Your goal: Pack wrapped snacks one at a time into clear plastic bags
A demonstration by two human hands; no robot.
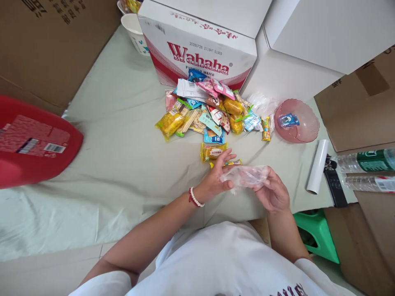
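Note:
Both my hands hold a clear plastic bag (pixel 245 176) just above the pale green cloth (pixel 123 156). My left hand (pixel 216 176), with a bead bracelet at the wrist, pinches the bag's left edge. My right hand (pixel 273 191) grips its right side, fingers curled. Just beyond my left hand lie a yellow snack packet (pixel 212 152) and a thin yellow stick packet (pixel 231 163). Farther back sits a heap of assorted snack packets (pixel 210 111). A pink plastic bowl (pixel 304 129) to the right holds one blue packet (pixel 287 120).
A Wahaha carton (pixel 197 45) and white boxes (pixel 308 45) stand behind the heap. A red container (pixel 31 139) is at left, a white roll (pixel 317 166), a dark remote (pixel 335 185) and bottles (pixel 367 162) at right, a green stool (pixel 317 232) below. Paper cups (pixel 134 31) sit at the back.

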